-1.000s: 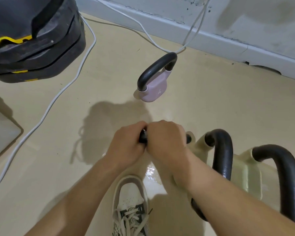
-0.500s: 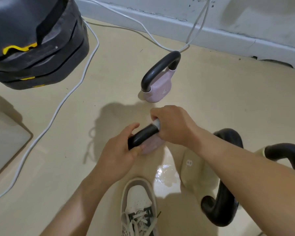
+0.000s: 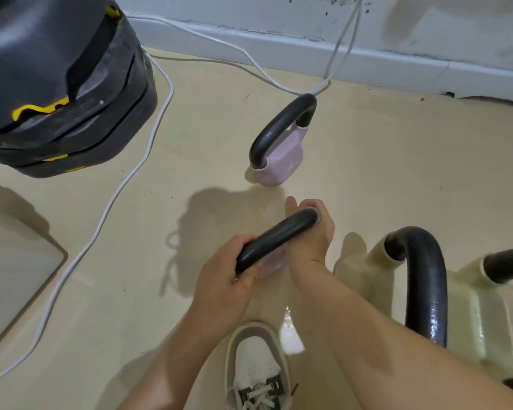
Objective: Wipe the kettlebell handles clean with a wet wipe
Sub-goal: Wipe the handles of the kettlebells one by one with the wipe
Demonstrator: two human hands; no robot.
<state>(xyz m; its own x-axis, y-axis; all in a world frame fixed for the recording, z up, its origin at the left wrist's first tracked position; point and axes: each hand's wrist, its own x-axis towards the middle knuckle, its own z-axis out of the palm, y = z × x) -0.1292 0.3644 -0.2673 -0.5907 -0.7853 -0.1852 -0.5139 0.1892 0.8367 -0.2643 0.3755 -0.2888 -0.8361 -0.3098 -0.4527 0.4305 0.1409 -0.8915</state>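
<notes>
The left hand (image 3: 222,279) is clamped on the near, left end of a black handle (image 3: 276,238), fingers curled under it and thumb along the side. The right hand (image 3: 311,232) is wrapped round the far, right end of the same handle, wrist turned toward the camera. A thin pale edge shows at its palm, too small to tell whether it is a wipe. The handle belongs to a small pink kettlebell (image 3: 271,263), whose body shows only as a blurred patch below the bar, between the two hands.

Just near of the hands is a white shoe (image 3: 255,365) on the beige floor (image 3: 190,128). To the right stands a cream kettlebell (image 3: 367,270), with another cream kettlebell (image 3: 501,294) beyond it at the right edge. Farther away stands a second pink kettlebell (image 3: 282,161). A white cable (image 3: 131,179) runs across the floor on the left, past a black stack with yellow marks (image 3: 62,84) in the far left corner.
</notes>
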